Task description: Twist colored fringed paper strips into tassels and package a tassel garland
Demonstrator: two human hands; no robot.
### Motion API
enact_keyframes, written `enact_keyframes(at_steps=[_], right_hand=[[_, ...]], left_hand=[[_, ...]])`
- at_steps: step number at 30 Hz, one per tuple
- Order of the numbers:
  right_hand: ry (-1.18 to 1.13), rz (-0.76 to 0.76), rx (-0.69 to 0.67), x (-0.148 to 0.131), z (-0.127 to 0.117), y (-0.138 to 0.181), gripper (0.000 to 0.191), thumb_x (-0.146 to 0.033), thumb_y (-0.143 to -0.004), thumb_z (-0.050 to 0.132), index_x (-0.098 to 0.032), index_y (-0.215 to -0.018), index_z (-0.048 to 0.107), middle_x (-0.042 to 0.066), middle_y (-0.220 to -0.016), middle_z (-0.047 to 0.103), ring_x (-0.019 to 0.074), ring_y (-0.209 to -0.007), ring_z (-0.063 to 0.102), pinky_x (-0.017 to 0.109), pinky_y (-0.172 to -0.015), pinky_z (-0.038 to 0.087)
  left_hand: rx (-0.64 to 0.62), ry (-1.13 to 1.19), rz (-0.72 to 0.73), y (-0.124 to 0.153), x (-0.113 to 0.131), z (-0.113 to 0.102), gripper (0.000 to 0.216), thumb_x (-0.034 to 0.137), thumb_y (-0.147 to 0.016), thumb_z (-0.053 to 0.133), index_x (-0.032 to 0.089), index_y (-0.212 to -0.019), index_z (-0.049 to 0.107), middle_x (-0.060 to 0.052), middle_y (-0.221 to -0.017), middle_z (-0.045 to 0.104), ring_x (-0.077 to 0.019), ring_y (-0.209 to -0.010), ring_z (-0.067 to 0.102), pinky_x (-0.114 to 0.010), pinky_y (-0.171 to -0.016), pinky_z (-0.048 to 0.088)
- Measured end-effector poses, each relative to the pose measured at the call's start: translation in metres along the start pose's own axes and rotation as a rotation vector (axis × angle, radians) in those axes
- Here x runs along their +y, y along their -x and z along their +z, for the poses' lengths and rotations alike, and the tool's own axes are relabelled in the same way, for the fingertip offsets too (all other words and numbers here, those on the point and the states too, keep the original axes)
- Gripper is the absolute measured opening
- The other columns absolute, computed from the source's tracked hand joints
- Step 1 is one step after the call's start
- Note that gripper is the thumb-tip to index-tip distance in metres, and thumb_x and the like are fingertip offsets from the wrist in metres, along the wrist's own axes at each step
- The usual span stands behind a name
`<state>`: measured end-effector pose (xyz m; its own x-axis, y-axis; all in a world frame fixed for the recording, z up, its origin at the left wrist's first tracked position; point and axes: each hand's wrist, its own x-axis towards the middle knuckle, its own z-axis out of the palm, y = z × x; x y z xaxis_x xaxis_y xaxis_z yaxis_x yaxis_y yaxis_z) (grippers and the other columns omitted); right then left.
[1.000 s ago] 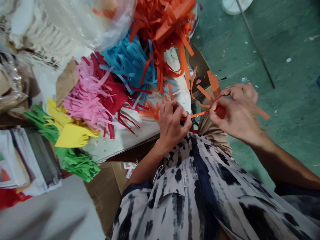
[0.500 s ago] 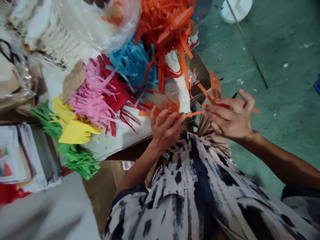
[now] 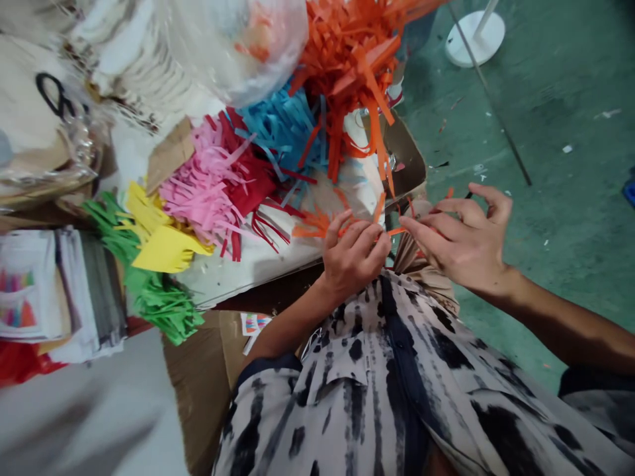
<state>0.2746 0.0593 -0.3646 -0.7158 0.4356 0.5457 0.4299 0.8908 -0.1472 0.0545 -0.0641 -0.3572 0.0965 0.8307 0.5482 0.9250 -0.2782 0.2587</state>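
Close in front of my body, an orange fringed paper tassel spreads out to the left from under my left hand, whose fingers are closed round it. A thin twisted orange strip runs from that hand to my right hand. The right thumb and forefinger pinch the strip's end, while the other fingers are bent and raised. Something small and dark shows behind the right fingers; its kind is unclear. Heaps of fringed paper in orange, blue, red and pink lie beyond my left hand.
Yellow fringe and green fringe lie at the left of the white table. A clear plastic bag stands behind. Black-handled scissors and packaged sheets are far left. An open cardboard box sits beyond my hands.
My left hand has moved right, nearer my right hand, so the strip between them looks shorter. Orange strips that stood up by my right hand are mostly out of sight. The view has shifted slightly.
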Motion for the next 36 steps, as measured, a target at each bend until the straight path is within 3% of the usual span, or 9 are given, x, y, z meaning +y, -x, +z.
enact_keyframes(at_steps=[5,8,11,15,18,24,26,29,36], right_hand=[[-0.057,-0.004,0.208,0.0,-0.02,-0.03,0.021,-0.03,-0.103,0.077,-0.044,-0.118,0.082,-0.005,-0.1,0.086,0.0264,-0.108,0.075,0.059,-0.111,0.045],[-0.174,0.137,0.139,-0.001,-0.037,-0.048,0.018,-0.04,-0.106,0.072,-0.05,-0.109,0.086,-0.003,-0.093,0.083,0.0309,-0.107,0.075,0.069,-0.115,0.04],[-0.172,0.179,0.101,-0.005,-0.05,-0.063,0.022,-0.046,-0.106,0.069,-0.052,-0.096,0.087,-0.004,-0.089,0.082,0.0317,-0.103,0.076,0.072,-0.119,0.041],[-0.166,0.164,0.152,-0.013,-0.055,-0.072,0.021,-0.045,-0.106,0.07,-0.052,-0.097,0.088,-0.005,-0.09,0.083,0.0297,-0.102,0.077,0.068,-0.119,0.046],[-0.392,0.271,0.185,-0.02,-0.047,-0.076,0.016,-0.046,-0.105,0.073,-0.048,-0.105,0.088,-0.002,-0.096,0.084,0.0292,-0.103,0.077,0.062,-0.112,0.055],[-0.975,0.577,0.192,-0.032,-0.012,-0.089,0.015,-0.052,-0.096,0.084,-0.039,-0.091,0.087,0.0,-0.095,0.081,0.0244,-0.093,0.075,0.047,-0.085,0.063],[-1.032,0.617,0.226,-0.032,-0.002,-0.093,0.015,-0.052,-0.093,0.087,-0.037,-0.089,0.087,0.0,-0.095,0.081,0.0239,-0.096,0.075,0.045,-0.084,0.063],[-1.06,0.632,0.215,-0.029,0.004,-0.099,0.016,-0.053,-0.091,0.089,-0.037,-0.087,0.086,0.001,-0.095,0.081,0.0249,-0.101,0.075,0.045,-0.085,0.063],[-1.209,0.56,-0.062,-0.012,-0.008,-0.116,0.023,-0.053,-0.093,0.084,-0.033,-0.104,0.088,0.002,-0.106,0.086,0.0253,-0.095,0.08,0.045,-0.086,0.064]], left_hand=[[-0.034,0.41,-0.318,-0.033,0.014,-0.029,0.007,0.031,-0.105,0.075,0.028,-0.101,0.08,-0.001,-0.099,0.087,-0.0198,-0.092,0.082,-0.047,-0.116,0.057],[-0.101,0.952,-0.717,-0.053,0.017,-0.046,0.031,0.054,-0.104,0.077,0.026,-0.115,0.083,-0.004,-0.097,0.085,-0.0204,-0.09,0.08,-0.037,-0.093,0.063],[-0.251,1.352,-0.909,-0.066,0.015,-0.055,0.043,0.064,-0.097,0.083,0.022,-0.104,0.087,-0.006,-0.095,0.084,-0.0179,-0.086,0.078,-0.029,-0.082,0.061],[-0.299,1.564,-1.005,-0.068,0.012,-0.054,0.045,0.065,-0.081,0.098,0.022,-0.086,0.085,-0.005,-0.089,0.082,-0.0157,-0.076,0.073,-0.03,-0.078,0.06],[-0.261,1.638,-1.041,-0.065,0.013,-0.045,0.045,0.063,-0.076,0.101,0.023,-0.082,0.082,-0.003,-0.08,0.077,-0.0164,-0.074,0.071,-0.032,-0.079,0.059],[0.086,1.125,-0.834,-0.069,0.003,-0.035,0.036,0.057,-0.077,0.101,0.026,-0.076,0.083,-0.004,-0.109,0.076,-0.0207,-0.11,0.07,-0.036,-0.101,0.057],[0.075,1.114,-0.799,-0.074,-0.002,-0.037,0.035,0.057,-0.077,0.1,0.027,-0.074,0.082,-0.003,-0.117,0.077,-0.0227,-0.118,0.07,-0.039,-0.108,0.055],[0.014,1.294,-0.848,-0.08,-0.006,-0.04,0.038,0.059,-0.077,0.099,0.026,-0.072,0.081,-0.003,-0.106,0.08,-0.0222,-0.106,0.073,-0.04,-0.104,0.058],[0.082,1.349,-0.914,-0.078,-0.012,-0.04,0.035,0.054,-0.074,0.102,0.025,-0.073,0.082,0.001,-0.081,0.072,-0.0123,-0.076,0.062,-0.028,-0.079,0.051]])
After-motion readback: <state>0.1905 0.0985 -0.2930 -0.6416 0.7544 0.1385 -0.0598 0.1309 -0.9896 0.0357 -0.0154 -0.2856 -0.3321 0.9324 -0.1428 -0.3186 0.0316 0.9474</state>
